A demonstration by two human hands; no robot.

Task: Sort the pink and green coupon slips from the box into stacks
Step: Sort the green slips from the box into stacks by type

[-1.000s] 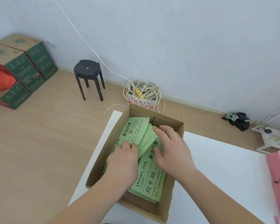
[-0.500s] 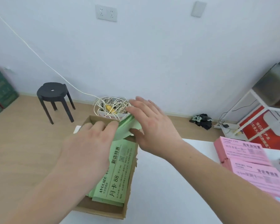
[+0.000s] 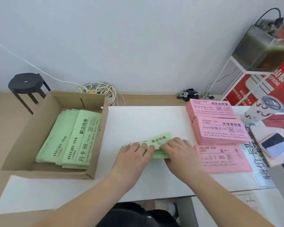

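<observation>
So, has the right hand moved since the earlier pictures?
Yes. The right hand was inside the cardboard box; now it holds a green coupon bundle on the white table, right of the box.

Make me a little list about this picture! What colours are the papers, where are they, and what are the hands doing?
green stack: lies in the middle of the white table
left hand: presses flat on the green stack
right hand: holds the green stack's right end
box: cardboard, left of the green stack, open
green slips: more of them, lying in the box
pink stacks: three in a row, right side of the table
</observation>
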